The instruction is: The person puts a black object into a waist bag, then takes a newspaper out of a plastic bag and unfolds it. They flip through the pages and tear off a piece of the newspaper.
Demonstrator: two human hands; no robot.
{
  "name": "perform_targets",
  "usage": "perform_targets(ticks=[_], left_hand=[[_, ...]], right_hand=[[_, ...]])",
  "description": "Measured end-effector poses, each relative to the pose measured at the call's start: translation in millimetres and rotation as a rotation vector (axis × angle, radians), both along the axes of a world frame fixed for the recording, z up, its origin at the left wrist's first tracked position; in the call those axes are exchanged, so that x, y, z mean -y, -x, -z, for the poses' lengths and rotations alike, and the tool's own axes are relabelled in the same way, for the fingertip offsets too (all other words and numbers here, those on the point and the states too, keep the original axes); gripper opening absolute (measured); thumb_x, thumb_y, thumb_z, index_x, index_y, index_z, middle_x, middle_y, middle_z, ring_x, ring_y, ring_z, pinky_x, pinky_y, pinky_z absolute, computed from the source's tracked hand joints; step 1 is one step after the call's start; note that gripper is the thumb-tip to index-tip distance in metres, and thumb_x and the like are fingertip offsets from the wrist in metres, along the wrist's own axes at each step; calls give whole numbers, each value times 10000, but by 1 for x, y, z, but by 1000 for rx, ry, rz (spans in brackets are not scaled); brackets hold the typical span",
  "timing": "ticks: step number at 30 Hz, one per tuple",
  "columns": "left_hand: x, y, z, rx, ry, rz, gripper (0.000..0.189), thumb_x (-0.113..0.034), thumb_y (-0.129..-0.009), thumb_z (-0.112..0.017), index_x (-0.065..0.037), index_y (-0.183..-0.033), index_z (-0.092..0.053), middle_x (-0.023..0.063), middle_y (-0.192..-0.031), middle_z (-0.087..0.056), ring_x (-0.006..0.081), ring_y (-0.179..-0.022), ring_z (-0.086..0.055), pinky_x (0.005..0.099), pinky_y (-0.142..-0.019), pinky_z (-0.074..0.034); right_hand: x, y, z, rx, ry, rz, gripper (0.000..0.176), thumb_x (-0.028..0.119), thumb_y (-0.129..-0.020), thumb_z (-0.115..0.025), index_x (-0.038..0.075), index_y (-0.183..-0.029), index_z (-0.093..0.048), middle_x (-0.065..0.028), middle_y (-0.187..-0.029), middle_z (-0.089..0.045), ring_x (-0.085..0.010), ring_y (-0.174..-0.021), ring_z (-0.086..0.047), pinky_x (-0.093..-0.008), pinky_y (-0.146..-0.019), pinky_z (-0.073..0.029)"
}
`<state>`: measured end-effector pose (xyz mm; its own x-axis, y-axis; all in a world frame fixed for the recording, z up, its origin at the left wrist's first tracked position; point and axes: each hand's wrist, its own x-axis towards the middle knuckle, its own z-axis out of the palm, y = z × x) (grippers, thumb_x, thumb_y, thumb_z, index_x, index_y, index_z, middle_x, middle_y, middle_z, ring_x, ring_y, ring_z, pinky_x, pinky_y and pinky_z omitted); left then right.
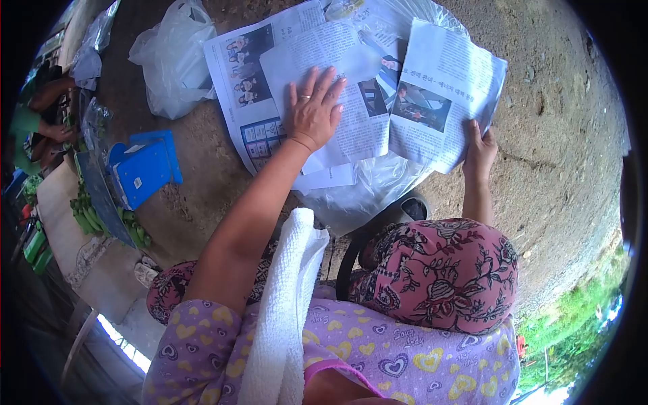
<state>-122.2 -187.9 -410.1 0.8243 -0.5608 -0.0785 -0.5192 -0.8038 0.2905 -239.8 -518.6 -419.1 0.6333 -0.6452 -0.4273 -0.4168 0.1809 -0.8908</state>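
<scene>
My left hand (314, 111) lies flat with its fingers spread on a newspaper sheet (364, 138), a ring on one finger. Under that sheet, another newspaper page (226, 64) with group photos sticks out to the left. At the right, my right hand (480, 150) pinches the lower right edge of a printed newspaper page (466, 74), thumb on top, and holds it tilted up. Beneath the papers spreads a clear plastic bag (364, 192), mostly covered by them.
A white plastic bag (172, 61) stands on the dirt ground left of the papers. Nearer the left are a blue scale (142, 169) and green bananas (86, 212). Another person's hand (59, 131) shows at the far left. A white towel (283, 304) hangs from my neck.
</scene>
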Motion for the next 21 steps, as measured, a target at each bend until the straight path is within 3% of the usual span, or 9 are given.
perform_targets(ticks=[3, 7, 11, 15, 18, 21], left_hand=[[-5, 1, -2, 8, 8, -3, 527, -280, -864, -544, -268, -1380, -434, -8, -1505, -290, 298, -1405, -201, 667, -1057, -136], [-5, 1, -2, 14, 12, -2, 531, -282, -860, -550, -270, -1379, -435, -10, -1503, -293, 297, -1403, -205, 665, -1059, -133], [-7, 1, -3, 9, 5, -4, 531, -291, -867, -543, -271, -1385, -426, -12, -1504, -290, 293, -1404, -203, 657, -1063, -137], [-6, 0, -3, 27, -43, 11, 526, -319, -893, -501, -270, -1406, -397, -9, -1516, -274, 298, -1404, -210, 648, -1060, -160], [-7, 1, -1, 44, -72, 15, 526, -334, -903, -485, -267, -1416, -387, -9, -1520, -272, 298, -1403, -219, 637, -1058, -170], [-6, -1, -1, 68, -94, 23, 512, -370, -917, -474, -255, -1411, -401, 0, -1510, -299, 290, -1400, -229, 630, -1056, -168]], right_hand=[[-10, 16, -5, 49, -105, 147, 280, 149, -883, -664, -44, -1075, -600, -92, -959, -667, -114, -790, -607, -243, -721, -502], [-22, 34, -14, -20, -279, 86, 309, 120, -875, -660, -54, -1111, -563, -128, -988, -659, -159, -819, -637, -248, -753, -539], [-21, 54, -23, -20, -243, 94, 225, 99, -889, -629, -65, -1035, -583, -150, -956, -664, -166, -821, -648, -256, -742, -566], [7, 87, -20, -30, -132, 188, 179, 107, -872, -653, -16, -994, -605, -109, -932, -672, -169, -832, -648, -258, -707, -567], [36, 92, -34, 73, -164, 343, 354, 149, -883, -647, -56, -1146, -526, -121, -1023, -634, -198, -869, -648, -294, -737, -579], [51, 79, -45, 102, -207, 214, 408, 157, -884, -643, -78, -1183, -494, -145, -1059, -620, -199, -876, -651, -289, -718, -590]])
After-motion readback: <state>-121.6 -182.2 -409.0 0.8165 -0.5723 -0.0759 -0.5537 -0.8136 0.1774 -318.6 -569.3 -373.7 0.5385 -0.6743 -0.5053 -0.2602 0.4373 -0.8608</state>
